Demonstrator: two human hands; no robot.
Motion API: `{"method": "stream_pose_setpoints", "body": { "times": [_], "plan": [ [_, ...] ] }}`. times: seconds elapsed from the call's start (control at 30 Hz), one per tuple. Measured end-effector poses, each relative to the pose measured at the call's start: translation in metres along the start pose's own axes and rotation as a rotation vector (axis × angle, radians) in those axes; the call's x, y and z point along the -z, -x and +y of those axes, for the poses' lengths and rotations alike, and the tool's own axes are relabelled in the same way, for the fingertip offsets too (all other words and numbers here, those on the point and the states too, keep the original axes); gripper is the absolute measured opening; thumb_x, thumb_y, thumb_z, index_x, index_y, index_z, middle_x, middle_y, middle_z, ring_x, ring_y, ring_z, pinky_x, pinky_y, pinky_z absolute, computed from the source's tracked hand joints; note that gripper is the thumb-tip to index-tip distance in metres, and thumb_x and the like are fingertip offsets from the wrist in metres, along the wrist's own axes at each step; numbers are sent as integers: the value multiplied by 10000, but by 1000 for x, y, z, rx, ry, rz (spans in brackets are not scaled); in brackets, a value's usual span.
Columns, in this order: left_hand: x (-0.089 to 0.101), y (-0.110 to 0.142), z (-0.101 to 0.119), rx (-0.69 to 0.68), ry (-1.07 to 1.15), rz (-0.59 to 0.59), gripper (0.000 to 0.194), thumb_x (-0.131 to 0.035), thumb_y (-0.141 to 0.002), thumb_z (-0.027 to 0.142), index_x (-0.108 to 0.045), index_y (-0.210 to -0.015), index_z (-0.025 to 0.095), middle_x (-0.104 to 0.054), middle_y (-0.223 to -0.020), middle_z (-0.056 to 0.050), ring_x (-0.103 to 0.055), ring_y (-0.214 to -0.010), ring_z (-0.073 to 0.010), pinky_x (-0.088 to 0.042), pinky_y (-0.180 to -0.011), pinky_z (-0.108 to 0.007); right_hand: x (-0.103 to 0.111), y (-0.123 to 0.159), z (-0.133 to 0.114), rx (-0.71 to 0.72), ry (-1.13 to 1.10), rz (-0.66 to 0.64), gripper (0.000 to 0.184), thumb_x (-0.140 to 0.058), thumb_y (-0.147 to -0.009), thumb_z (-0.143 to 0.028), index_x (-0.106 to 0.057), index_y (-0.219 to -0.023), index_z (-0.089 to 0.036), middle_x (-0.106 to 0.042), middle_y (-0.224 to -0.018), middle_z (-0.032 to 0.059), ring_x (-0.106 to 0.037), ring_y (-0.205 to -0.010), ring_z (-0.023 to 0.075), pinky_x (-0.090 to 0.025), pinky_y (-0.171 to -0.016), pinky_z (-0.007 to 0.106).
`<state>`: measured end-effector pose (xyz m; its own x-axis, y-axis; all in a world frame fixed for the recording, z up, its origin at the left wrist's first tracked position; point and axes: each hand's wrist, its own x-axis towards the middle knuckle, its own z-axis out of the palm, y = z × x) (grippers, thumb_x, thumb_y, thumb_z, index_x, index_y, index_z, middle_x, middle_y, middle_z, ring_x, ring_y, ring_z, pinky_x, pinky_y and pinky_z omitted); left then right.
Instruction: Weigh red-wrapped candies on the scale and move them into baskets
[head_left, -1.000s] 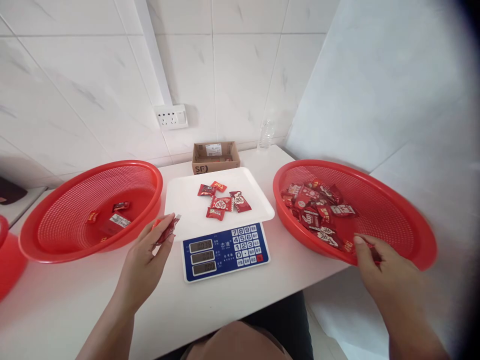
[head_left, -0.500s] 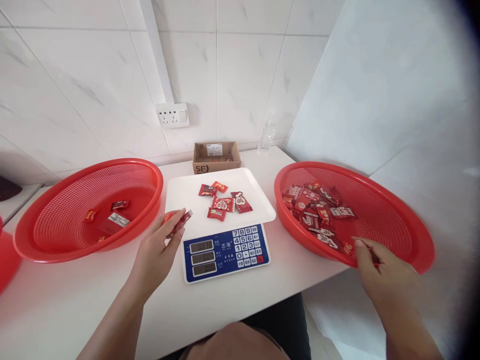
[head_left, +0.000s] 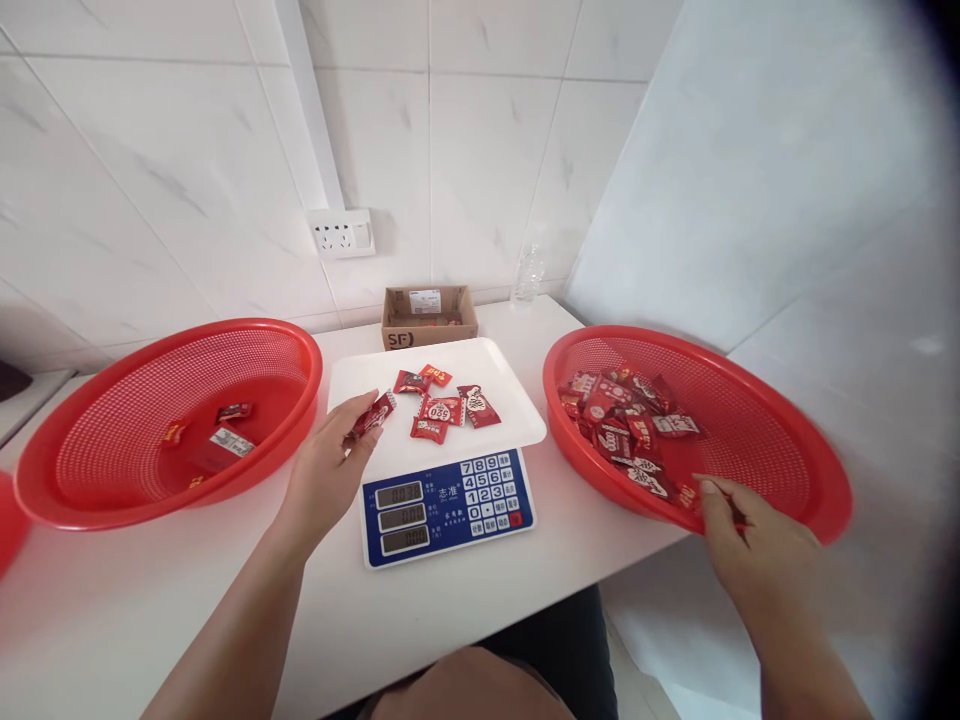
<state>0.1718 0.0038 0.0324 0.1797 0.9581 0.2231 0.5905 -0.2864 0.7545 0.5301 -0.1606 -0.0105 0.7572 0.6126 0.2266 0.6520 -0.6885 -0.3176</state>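
Note:
My left hand (head_left: 334, 455) pinches a red-wrapped candy (head_left: 373, 415) at the left edge of the scale's white pan (head_left: 517, 415). Several red candy packets lie on the pan, among them one marked 520 (head_left: 441, 410). Below the pan, the scale's blue panel (head_left: 450, 505) has number keys and three displays. My right hand (head_left: 757, 545) is closed at the near rim of the right red basket (head_left: 806, 460), its thumb inside beside a small red packet (head_left: 688, 497). Its other fingers are partly hidden. A pile of red candies (head_left: 626, 415) lies in that basket.
On the left stands another red basket (head_left: 150, 365) with a few packets and a white-labelled piece (head_left: 231, 441). Behind the scale are a small cardboard box (head_left: 429, 335) and a clear plastic bottle (head_left: 529, 275). A wall socket (head_left: 341, 233) is above.
My left hand has moved right and slightly up with the candy, from beside the pan to over its left edge. My right hand stays at the basket's rim. The view has shifted slightly.

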Motion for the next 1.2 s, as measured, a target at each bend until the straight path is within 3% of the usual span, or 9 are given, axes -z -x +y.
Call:
{"method": "stream_pose_setpoints", "body": {
  "times": [0.33, 0.43, 0.7, 0.93, 1.2],
  "plan": [
    [23, 21, -2, 32, 183, 300, 457, -610, -780, 448, -563, -1195, 262, -677, -1009, -38, -665, -806, -173, -561, -735, -316, -4, 0, 2, 50, -2, 57, 429, -373, -850, -408, -701, -1004, -178, -692, -750, 103, -601, -686, 257, -411, -577, 329],
    [27, 29, -2, 29, 171, 309, 400, -608, -786, 418, -568, -1144, 244, -667, -979, -31, -653, -760, -153, -566, -688, -295, -2, 1, 0, 46, 1, 44, 441, -364, -851, -406, -702, -1011, -172, -686, -727, 102, -597, -683, 261, -414, -574, 331],
    [30, 41, -6, -6, 170, 242, 257, -508, -857, 370, -515, -1063, 217, -536, -636, 41, -527, -551, -108, -467, -514, -238, -1, 1, -1, 51, 31, 63, 425, -373, -848, -403, -707, -993, -182, -684, -702, 88, -589, -645, 246, -410, -559, 319],
    [31, 45, -3, -17, 186, 217, 246, -404, -906, 448, -520, -970, 241, -482, -610, 48, -457, -469, -96, -391, -445, -248, -3, 0, 2, 59, -1, 48, 425, -371, -847, -406, -705, -986, -182, -687, -707, 91, -592, -654, 248, -413, -571, 326],
    [34, 47, -3, 17, 197, 200, 297, -435, -885, 490, -538, -910, 212, -458, -527, 57, -417, -423, -88, -350, -393, -212, -4, 1, 3, 59, -24, 51, 437, -366, -846, -401, -694, -1008, -162, -708, -800, 108, -612, -737, 269, -419, -616, 337]
  ]
}}
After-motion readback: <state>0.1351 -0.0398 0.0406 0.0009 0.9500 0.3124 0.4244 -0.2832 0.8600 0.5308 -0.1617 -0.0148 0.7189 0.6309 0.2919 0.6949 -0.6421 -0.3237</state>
